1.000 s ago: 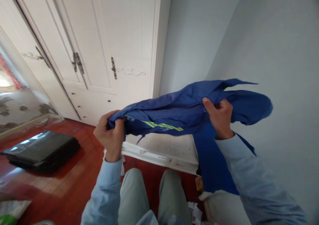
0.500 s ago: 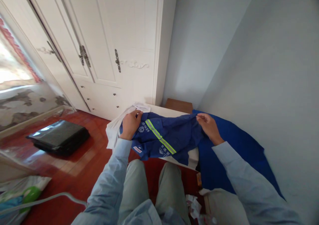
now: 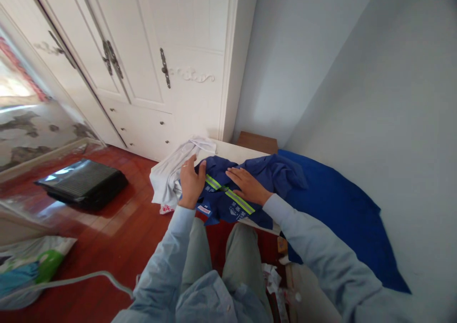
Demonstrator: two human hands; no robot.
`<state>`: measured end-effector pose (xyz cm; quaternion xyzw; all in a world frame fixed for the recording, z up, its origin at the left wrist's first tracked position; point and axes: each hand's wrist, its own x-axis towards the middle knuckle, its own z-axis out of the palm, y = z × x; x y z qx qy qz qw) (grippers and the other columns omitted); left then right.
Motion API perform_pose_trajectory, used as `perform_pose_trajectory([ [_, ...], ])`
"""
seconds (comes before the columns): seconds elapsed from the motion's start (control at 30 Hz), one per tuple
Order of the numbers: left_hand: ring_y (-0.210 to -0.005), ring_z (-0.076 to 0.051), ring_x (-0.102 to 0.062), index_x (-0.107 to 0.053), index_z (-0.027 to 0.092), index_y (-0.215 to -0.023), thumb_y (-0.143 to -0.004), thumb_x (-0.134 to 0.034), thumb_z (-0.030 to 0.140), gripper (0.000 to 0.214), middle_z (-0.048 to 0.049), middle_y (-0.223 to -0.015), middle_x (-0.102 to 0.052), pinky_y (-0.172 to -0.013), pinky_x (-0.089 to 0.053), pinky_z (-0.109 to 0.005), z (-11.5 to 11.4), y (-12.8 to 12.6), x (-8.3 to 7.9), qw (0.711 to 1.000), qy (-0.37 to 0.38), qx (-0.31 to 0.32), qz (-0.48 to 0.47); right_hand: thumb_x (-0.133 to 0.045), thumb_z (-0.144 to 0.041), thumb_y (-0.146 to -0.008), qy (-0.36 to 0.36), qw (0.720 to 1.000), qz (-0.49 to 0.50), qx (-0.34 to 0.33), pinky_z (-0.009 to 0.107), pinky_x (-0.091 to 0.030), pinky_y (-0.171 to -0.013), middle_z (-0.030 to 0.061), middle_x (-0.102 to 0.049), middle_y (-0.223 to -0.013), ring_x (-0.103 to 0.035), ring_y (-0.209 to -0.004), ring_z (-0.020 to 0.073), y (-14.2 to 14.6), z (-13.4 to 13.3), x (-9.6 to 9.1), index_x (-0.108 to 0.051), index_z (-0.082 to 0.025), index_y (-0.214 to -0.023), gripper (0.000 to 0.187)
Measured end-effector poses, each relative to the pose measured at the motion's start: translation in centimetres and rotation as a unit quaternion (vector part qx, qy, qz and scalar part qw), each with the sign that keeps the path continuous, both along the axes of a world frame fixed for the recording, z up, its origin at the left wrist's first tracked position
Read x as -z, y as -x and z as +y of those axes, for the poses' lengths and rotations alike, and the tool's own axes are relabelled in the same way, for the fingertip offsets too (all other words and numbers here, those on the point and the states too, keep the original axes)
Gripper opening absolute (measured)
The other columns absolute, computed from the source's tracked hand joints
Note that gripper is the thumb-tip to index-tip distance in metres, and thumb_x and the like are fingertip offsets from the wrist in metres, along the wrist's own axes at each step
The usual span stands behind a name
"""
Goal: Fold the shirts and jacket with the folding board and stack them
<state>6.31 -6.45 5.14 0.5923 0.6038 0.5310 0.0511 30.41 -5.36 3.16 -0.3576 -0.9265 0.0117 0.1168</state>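
Note:
A dark blue work jacket [image 3: 228, 209] with a yellow-green and silver reflective stripe and white lettering lies across a low white bench [image 3: 228, 150]. My left hand [image 3: 191, 184] is at the jacket's left part, thumb and forefinger apart; its other fingers are partly hidden. My right hand [image 3: 249, 186] rests flat over the middle of the jacket, fingers stretched out across the fabric near the stripe. To the right of that hand, part of the jacket lies bunched up. White cloth [image 3: 166, 175] with red lettering at its lower corner hangs over the bench's left end, beside my left hand.
A white wardrobe [image 3: 193, 27] stands behind the bench. Blue sheeting [image 3: 332, 208] spreads along the wall on the right, near a brown box [image 3: 257, 142]. On the red floor lies a black package [image 3: 85, 182]. A pale cable [image 3: 89, 276] runs at lower left.
My right hand has let go of the jacket's right end and moved left onto its middle. The right part has dropped into folds. My left hand has shifted slightly right, and its fingers have parted.

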Motion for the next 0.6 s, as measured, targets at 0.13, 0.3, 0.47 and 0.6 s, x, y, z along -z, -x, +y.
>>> perform_pose_trajectory([
  [0.13, -0.101, -0.022, -0.064, -0.063, 0.016, -0.113, -0.095, -0.051, 0.042, 0.034, -0.0116, -0.110, -0.068, -0.086, -0.051, -0.034, -5.4, 1.3, 5.8, 0.982, -0.007, -0.072, -0.173, -0.068, -0.035, -0.088, 0.021, 1.000, 0.011, -0.013, 0.052, -0.024, -0.125, 0.0183, -0.031, -0.158, -0.029, -0.149, 0.0280, 3.1, 1.8, 0.4, -0.028, -0.014, -0.160, 0.085],
  [0.3, -0.089, -0.020, -0.064, -0.064, 0.018, -0.094, -0.080, -0.063, 0.032, 0.020, -0.0055, -0.095, -0.067, -0.080, -0.050, -0.030, -10.9, 1.3, 13.4, 0.920, 0.150, -0.055, -0.359, -0.073, -0.035, -0.085, 0.032, 0.997, -0.002, -0.066, 0.051, -0.024, -0.124, 0.0174, -0.038, -0.154, -0.035, -0.146, 0.0272, 8.4, 3.2, 0.2, -0.036, -0.015, -0.156, 0.082],
  [0.47, -0.080, -0.015, -0.063, -0.059, 0.020, -0.094, -0.085, -0.060, 0.021, 0.010, -0.0025, -0.092, -0.063, -0.066, -0.047, -0.023, -13.0, -0.2, 15.9, 0.678, 0.373, -0.023, -0.633, -0.078, -0.032, -0.079, 0.163, 0.985, 0.052, 0.007, 0.046, -0.034, -0.117, 0.0135, -0.060, -0.134, -0.053, -0.130, 0.0278, 11.8, 5.9, 0.9, -0.066, -0.017, -0.125, 0.050],
  [0.6, -0.077, -0.022, -0.068, -0.056, 0.014, -0.100, -0.094, -0.053, 0.042, 0.028, -0.0137, -0.094, -0.067, -0.066, -0.055, -0.034, -12.9, -1.5, 14.8, 0.474, 0.456, 0.094, -0.748, -0.069, -0.032, -0.084, 0.243, 0.919, 0.206, 0.233, 0.036, -0.047, -0.094, 0.0102, -0.068, -0.084, -0.065, -0.094, 0.0248, 12.1, 8.5, 2.0, -0.062, -0.014, -0.065, 0.026],
])
